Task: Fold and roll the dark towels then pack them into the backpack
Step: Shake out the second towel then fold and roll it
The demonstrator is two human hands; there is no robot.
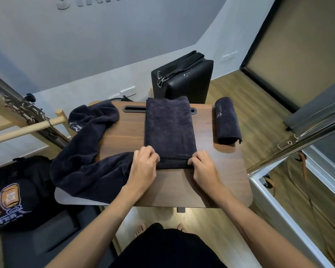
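A dark towel (168, 126) lies folded into a long strip down the middle of the wooden table (220, 178). Its near end is turned over into a short roll. My left hand (143, 167) grips the roll's left end, and my right hand (205, 167) grips its right end, fingers curled over the fabric. A rolled dark towel (227, 120) lies at the table's right edge. An unfolded dark towel (85, 147) is heaped on the left side and hangs over the edge. The black backpack (14, 196) with a printed logo sits low at the left.
A black padded box (184, 80) with a strap on top stands behind the table. Wooden bars and metal springs (27, 120) of an exercise frame are at the left. A metal rail (298, 142) and a mirror run along the right. My bare feet show under the table.
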